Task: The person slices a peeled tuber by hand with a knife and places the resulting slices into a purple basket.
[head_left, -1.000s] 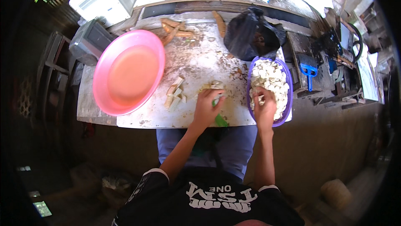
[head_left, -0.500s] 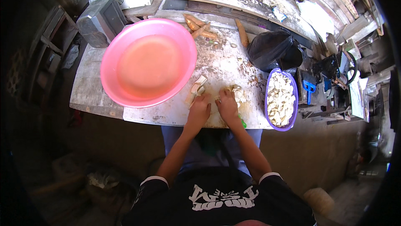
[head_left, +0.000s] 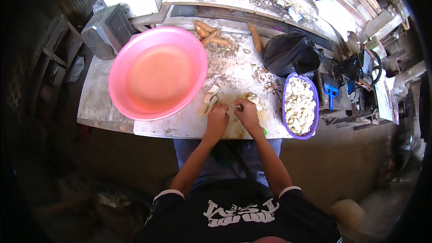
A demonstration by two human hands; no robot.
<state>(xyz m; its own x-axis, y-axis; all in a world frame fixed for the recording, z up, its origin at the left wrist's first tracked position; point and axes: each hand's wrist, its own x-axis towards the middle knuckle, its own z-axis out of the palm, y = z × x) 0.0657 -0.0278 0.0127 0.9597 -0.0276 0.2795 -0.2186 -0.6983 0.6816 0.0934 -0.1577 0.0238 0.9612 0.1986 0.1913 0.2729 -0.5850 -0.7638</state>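
Observation:
On the worn white tabletop (head_left: pixel 180 128), my two hands work close together near the front edge. My left hand (head_left: pixel 218 119) is closed, its fingertips beside peeled, pale cassava pieces (head_left: pixel 210 93); what it grips is hidden. My right hand (head_left: pixel 247 115) is curled with thumb and fingers together, a small pale bit at its fingertips that I cannot make out. Just beyond it lies a little heap of pale slices (head_left: pixel 254 99). Beside the right wrist a small green object (head_left: pixel 265 132) peeks out, mostly covered. To the right stands a purple basket (head_left: pixel 285 108) full of pale slices.
A large pink basin (head_left: pixel 203 63) of cloudy liquid takes up the table's left. Unpeeled brown roots (head_left: pixel 216 40) lie at the back, another root (head_left: pixel 255 37) farther right. A black plastic bag (head_left: pixel 281 56) sits behind the basket. A blue-handled tool (head_left: pixel 331 93) hangs at right.
My right hand has curled its fingers in and turned slightly, uncovering more of the slices beside it. My left hand has shifted slightly down, away from the peeled pieces. The whole view has tilted a little.

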